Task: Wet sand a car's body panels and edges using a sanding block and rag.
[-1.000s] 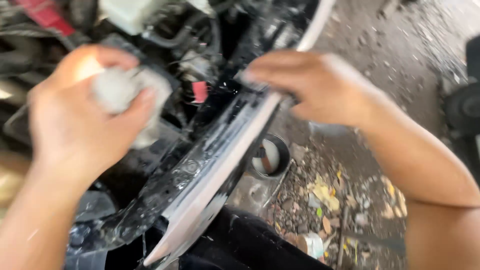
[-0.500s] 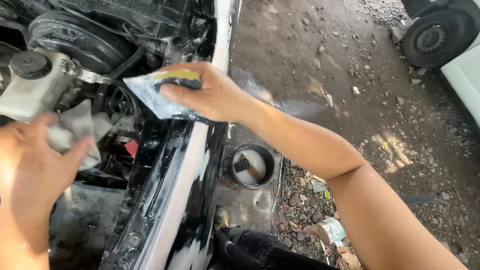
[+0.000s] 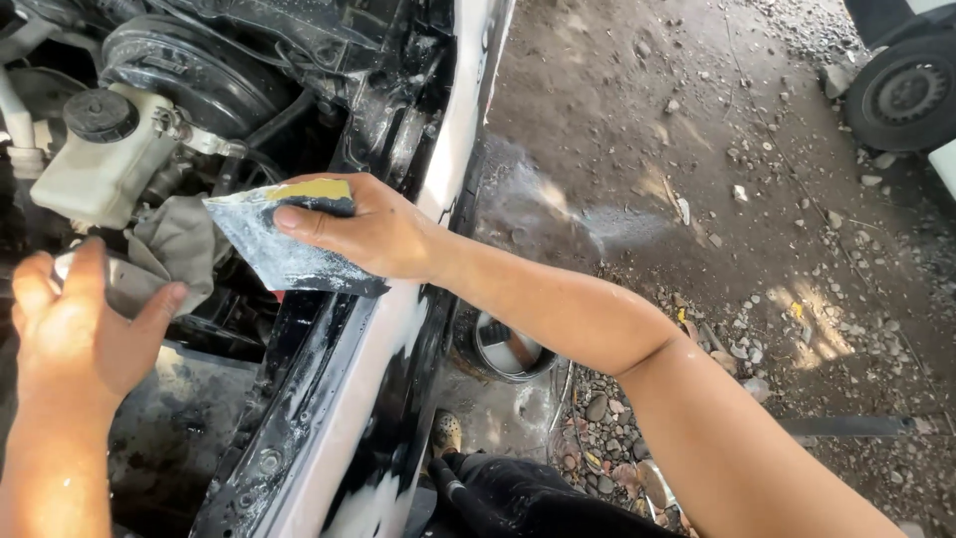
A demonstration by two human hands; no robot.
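Head view: open engine bay.
Right hand (image 3: 383,234): wet sandpaper sheet (image 3: 284,249) gripped flat over the fender edge (image 3: 368,369).
Left hand (image 3: 75,324): grey rag (image 3: 174,249) clutched, kept ready.

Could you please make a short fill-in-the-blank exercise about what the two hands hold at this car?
1. The right hand holds a sheet of sandpaper folded around a ____ sponge.
2. The left hand grips a crumpled ____ rag.
3. The white fluid reservoir has a ____ cap.
4. A small round container stands on the ____.

Missing words: yellow; grey; black; ground
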